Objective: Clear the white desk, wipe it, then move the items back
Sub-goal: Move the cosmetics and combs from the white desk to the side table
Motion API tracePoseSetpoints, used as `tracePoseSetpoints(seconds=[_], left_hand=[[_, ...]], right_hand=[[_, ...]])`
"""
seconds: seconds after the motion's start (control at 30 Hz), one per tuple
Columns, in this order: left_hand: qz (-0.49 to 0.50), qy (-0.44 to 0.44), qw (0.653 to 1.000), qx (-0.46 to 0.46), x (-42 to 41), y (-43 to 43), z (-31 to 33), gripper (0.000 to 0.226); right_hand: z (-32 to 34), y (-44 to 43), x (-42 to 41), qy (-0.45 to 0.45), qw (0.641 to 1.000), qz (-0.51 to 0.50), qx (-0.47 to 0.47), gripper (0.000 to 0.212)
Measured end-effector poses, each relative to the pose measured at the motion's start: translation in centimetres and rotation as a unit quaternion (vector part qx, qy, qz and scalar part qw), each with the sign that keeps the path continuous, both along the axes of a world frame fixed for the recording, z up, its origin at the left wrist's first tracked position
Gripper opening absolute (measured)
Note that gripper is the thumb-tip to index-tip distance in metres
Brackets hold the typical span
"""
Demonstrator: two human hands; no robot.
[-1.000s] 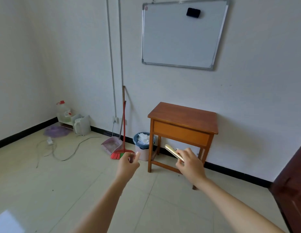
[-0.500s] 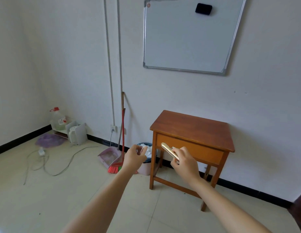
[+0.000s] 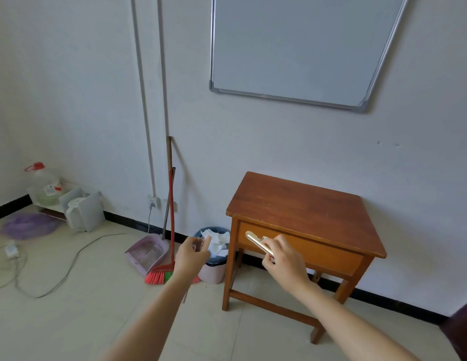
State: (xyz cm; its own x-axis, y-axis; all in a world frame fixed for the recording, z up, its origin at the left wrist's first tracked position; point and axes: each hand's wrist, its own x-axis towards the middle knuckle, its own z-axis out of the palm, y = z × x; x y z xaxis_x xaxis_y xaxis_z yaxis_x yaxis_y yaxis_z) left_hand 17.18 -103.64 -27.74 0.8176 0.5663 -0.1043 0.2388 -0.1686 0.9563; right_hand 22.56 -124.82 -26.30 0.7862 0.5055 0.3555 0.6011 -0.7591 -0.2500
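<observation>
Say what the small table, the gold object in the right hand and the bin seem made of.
Table: varnished reddish-brown wood; grain and sheen show. Gold object in the right hand: probably polished metal, from its bright glint, perhaps glossy plastic. Bin: likely matt plastic, from its smooth pale pink wall.

Bin (image 3: 214, 256) left of table (image 3: 300, 212), below whiteboard (image 3: 295, 48).

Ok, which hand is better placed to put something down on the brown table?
Probably the right. The right hand grips the gold object directly in front of the brown table, just below its top. The left hand is off to the side, in front of the waste bin.
</observation>
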Motion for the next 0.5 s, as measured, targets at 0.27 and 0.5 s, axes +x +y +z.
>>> tracePoseSetpoints(seconds=[0.27,0.5], left_hand=[[-0.041,-0.009,0.999,0.025,10.1,10.1,2.5,0.022],[-0.110,0.017,0.993,-0.028,14.4,10.2,-1.5,0.017]], right_hand=[[2.3,7.1,7.2,-0.006,0.997,-0.072,0.031,0.039],[-1.1,10.7,9.0,0.050,0.993,-0.111,-0.005,0.036]])
